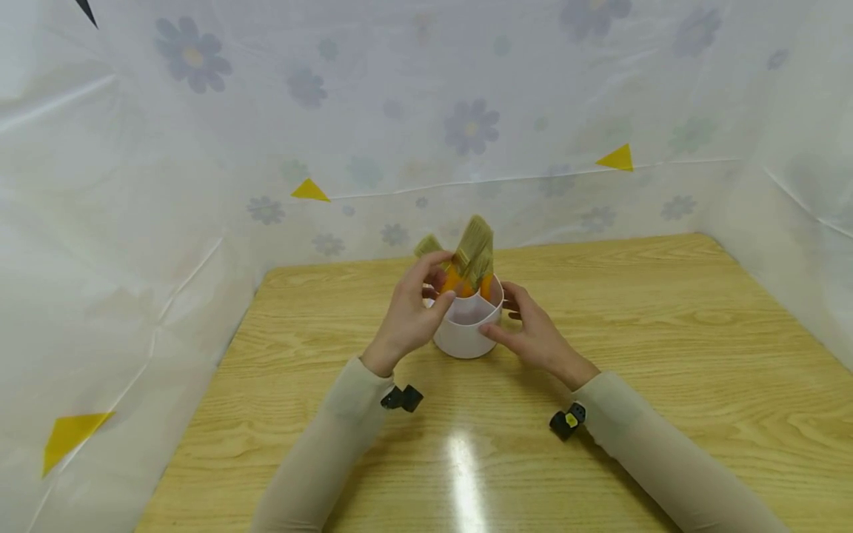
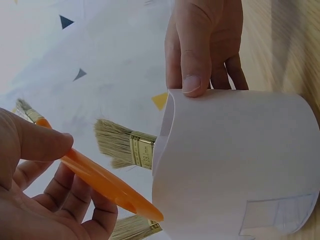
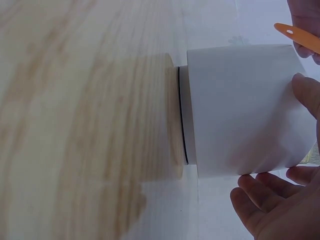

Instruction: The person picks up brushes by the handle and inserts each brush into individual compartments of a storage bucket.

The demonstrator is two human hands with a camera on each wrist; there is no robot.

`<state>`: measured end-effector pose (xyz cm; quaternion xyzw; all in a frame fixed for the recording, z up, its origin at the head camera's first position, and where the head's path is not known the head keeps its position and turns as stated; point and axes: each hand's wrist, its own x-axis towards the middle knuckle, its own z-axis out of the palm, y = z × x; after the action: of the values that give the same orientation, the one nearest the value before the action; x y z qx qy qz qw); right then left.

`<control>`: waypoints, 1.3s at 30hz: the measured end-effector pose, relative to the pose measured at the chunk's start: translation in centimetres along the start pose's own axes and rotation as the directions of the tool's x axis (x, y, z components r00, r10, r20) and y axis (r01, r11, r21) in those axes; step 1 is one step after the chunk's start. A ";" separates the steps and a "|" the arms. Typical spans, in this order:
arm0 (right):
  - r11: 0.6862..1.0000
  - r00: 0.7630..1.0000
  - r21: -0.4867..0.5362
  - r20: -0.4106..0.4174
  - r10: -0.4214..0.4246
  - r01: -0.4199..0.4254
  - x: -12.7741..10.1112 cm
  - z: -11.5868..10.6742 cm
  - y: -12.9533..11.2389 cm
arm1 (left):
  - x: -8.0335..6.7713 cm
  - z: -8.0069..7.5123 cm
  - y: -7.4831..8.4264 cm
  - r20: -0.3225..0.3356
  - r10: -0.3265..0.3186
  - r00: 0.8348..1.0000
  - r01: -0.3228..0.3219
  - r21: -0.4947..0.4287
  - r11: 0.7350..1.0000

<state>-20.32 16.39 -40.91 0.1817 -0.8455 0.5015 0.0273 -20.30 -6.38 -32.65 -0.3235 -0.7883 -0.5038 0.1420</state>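
A white round holder (image 1: 466,329) with inner dividers stands mid-table on the wooden table (image 1: 666,348). Several paintbrushes (image 1: 476,252) with orange handles and tan bristles stick up out of it. My left hand (image 1: 436,285) pinches the orange handle of one brush (image 2: 102,177) between thumb and fingers, just at the holder's rim (image 2: 167,125). My right hand (image 1: 509,314) grips the holder's right side, with the thumb (image 2: 192,55) at the rim and the fingers (image 3: 260,192) curled on the wall (image 3: 240,110). Another brush (image 2: 127,147) leans out of the holder.
White plastic sheeting with grey flowers and yellow triangles (image 1: 616,158) walls in the table at the back and on both sides. Small black wrist cameras (image 1: 402,398) hang under both sleeves. Bare wood spreads to the left, right and front of the holder.
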 end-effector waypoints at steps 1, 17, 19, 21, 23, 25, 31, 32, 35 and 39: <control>1.000 1.000 -0.001 0.000 -0.001 0.001 0.0 0.0 0.0 | 0.1 0.0 0.0 0.000 0.001 1.000 -0.001 -0.002 1.000; 1.000 1.000 0.003 0.004 -0.003 0.003 -0.1 0.0 -0.1 | 1.1 0.7 0.4 -0.013 0.042 0.999 -0.042 -0.015 0.999; 1.000 1.000 0.010 0.003 -0.008 0.008 -0.1 0.0 -0.1 | 1.2 0.8 0.4 -0.013 0.042 0.999 -0.042 -0.020 0.999; 1.000 1.000 0.011 0.007 -0.014 0.014 -0.1 0.0 -0.1 | 1.3 0.8 0.4 -0.013 0.040 0.999 -0.041 -0.021 0.999; 1.000 1.000 0.010 0.003 -0.012 0.012 0.0 0.0 -0.1 | 1.4 0.9 0.4 -0.012 0.041 0.999 -0.042 -0.020 0.999; 1.000 1.000 0.006 0.004 -0.013 0.013 0.0 0.0 -0.1 | 1.6 0.9 0.5 -0.011 0.044 0.999 -0.044 -0.021 0.999; 1.000 1.000 0.005 0.005 -0.007 0.007 0.0 -0.1 0.0 | 2.0 1.1 0.3 -0.006 0.051 0.999 -0.051 -0.038 0.998; 1.000 1.000 0.007 0.005 -0.007 0.007 0.0 -0.1 0.0 | 2.0 1.1 0.3 -0.006 0.049 0.999 -0.049 -0.040 0.998; 1.000 1.000 0.008 0.007 -0.010 0.010 0.0 -0.1 0.0 | 2.0 1.4 0.1 -0.007 0.039 0.999 -0.039 -0.043 0.998; 1.000 1.000 0.012 0.007 -0.018 0.017 -0.1 -0.1 -0.1 | 1.9 1.7 -0.2 -0.004 0.028 1.000 -0.028 -0.044 0.999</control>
<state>-20.25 16.44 -40.85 0.1910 -0.8408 0.5057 0.0276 -21.68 -4.24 -32.51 -0.3368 -0.7720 -0.5196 0.1435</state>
